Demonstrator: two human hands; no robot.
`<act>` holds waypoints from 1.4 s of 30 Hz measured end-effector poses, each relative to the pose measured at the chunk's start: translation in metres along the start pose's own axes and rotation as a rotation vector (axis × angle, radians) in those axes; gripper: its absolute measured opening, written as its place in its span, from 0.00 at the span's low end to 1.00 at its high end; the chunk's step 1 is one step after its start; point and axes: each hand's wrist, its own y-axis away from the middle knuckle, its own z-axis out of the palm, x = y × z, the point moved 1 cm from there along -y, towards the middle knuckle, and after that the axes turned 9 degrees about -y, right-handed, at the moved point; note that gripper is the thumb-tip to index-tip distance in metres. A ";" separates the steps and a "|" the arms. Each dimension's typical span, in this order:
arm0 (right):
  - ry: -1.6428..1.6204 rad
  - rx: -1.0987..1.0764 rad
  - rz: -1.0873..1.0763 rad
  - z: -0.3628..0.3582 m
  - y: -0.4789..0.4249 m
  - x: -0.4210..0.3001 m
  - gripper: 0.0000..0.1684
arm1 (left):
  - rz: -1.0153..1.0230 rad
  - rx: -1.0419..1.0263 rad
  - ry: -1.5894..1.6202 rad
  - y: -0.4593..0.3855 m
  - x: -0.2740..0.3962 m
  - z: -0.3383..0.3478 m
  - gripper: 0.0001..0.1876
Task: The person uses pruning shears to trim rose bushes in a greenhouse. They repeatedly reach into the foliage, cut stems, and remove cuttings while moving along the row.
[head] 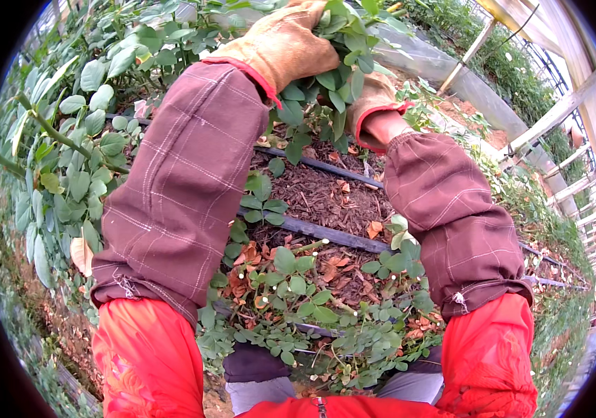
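Note:
My left hand (285,49), in a tan work glove with red trim, is at the top centre against a bunch of leafy green rose stems (347,44). The leaves hide its fingertips. Lower and to the right, my right hand (374,102), gloved alike, reaches into the same foliage from the other side, its fingers hidden behind leaves. Whether either hand grips a stem cannot be seen. Brown checked oversleeves cover both forearms. Below the hands, cut stem ends (311,245) stand among low leaves.
Black drip lines (329,232) cross the mulched bed (340,204) with dry leaves. Tall rose bushes (83,177) with thick stems stand at the left. Plastic sheeting (491,107) and wooden poles (557,112) of a greenhouse frame run along the right.

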 end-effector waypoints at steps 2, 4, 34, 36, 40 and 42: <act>-0.067 0.114 0.008 0.011 0.002 0.011 0.27 | 0.058 -0.074 0.143 -0.013 0.021 0.012 0.29; -0.119 0.234 -0.129 0.020 0.021 0.010 0.26 | 0.157 -0.112 0.164 -0.017 0.036 0.025 0.30; 0.399 0.127 -0.286 -0.001 -0.008 -0.059 0.30 | -0.794 0.150 -0.115 0.076 -0.150 -0.028 0.43; 0.373 0.138 -0.275 0.005 -0.013 -0.051 0.31 | -0.828 0.096 0.005 0.074 -0.151 -0.028 0.43; 0.332 0.222 -0.309 0.014 -0.006 -0.063 0.25 | -0.792 0.134 -0.091 0.078 -0.157 -0.022 0.42; 0.234 0.092 -0.234 0.013 0.002 -0.063 0.19 | -0.791 0.155 -0.181 0.076 -0.163 -0.013 0.40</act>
